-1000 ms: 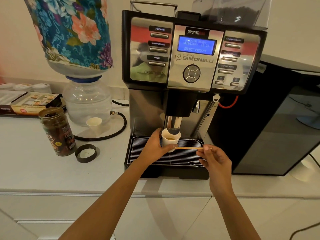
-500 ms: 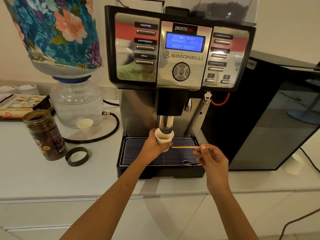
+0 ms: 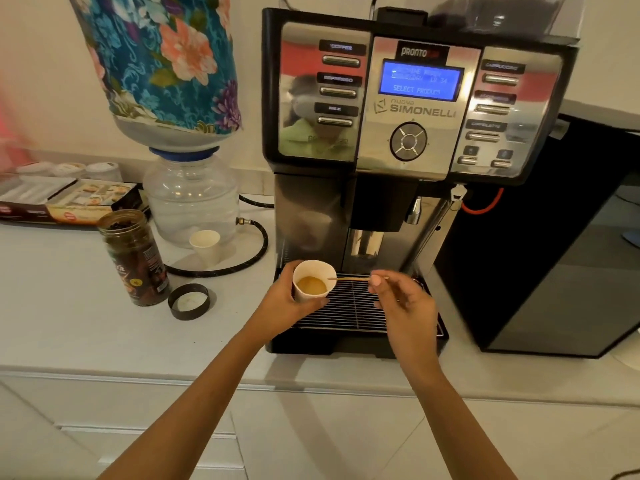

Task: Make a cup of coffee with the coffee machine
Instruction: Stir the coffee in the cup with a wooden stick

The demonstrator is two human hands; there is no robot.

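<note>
A silver and black coffee machine (image 3: 412, 109) stands on the white counter, its blue screen reading "select product". My left hand (image 3: 282, 304) grips a small white paper cup (image 3: 312, 271) with light brown coffee in it, held over the left front of the drip grate (image 3: 349, 306), clear of the spout (image 3: 367, 242). My right hand (image 3: 403, 299) pinches a thin wooden stirrer (image 3: 349, 278), held level with its tip at the cup's rim.
On the left of the counter (image 3: 69, 323) are an open jar of coffee (image 3: 135, 258), its black lid (image 3: 188, 301), an empty paper cup (image 3: 206, 245), a water bottle (image 3: 194, 199) with a black hose (image 3: 256, 251) and flat boxes (image 3: 69, 202). A black appliance (image 3: 554, 254) stands to the right.
My left hand has drawn the cup out from under the spout, toward me and a little left. The stirrer hand stayed beside it. The camera moved closer.
</note>
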